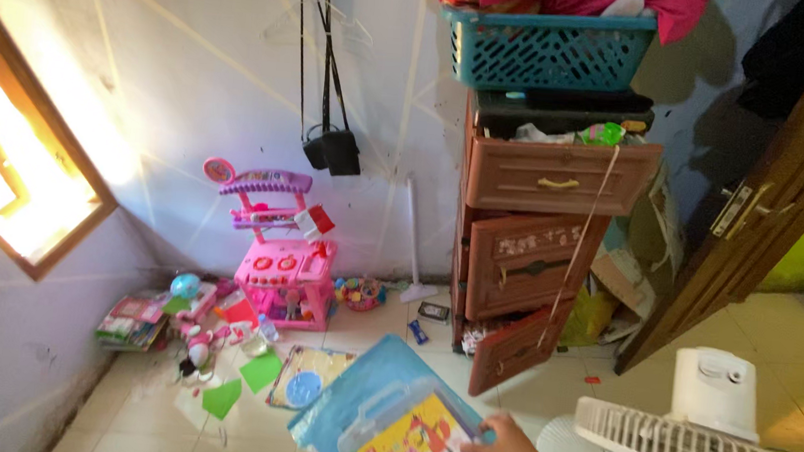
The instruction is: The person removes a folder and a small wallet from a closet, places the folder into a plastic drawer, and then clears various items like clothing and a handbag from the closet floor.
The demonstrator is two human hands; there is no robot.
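One hand (507,446) only in view, the right by its angle, near bottom centre, fingers curled over the right edge of a clear plastic case (403,439) lying on a blue folder (349,386). Probably light, stiff, slick; best gripped by the moulded handle. Left hand unseen.

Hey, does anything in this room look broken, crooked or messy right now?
Yes. The brown plastic drawer cabinet looks damaged: its bottom drawer front hangs tilted outward and the middle one sits askew. Toys and coloured paper sheets lie scattered on the floor beside the pink toy kitchen. One hand rests on a clear plastic case.
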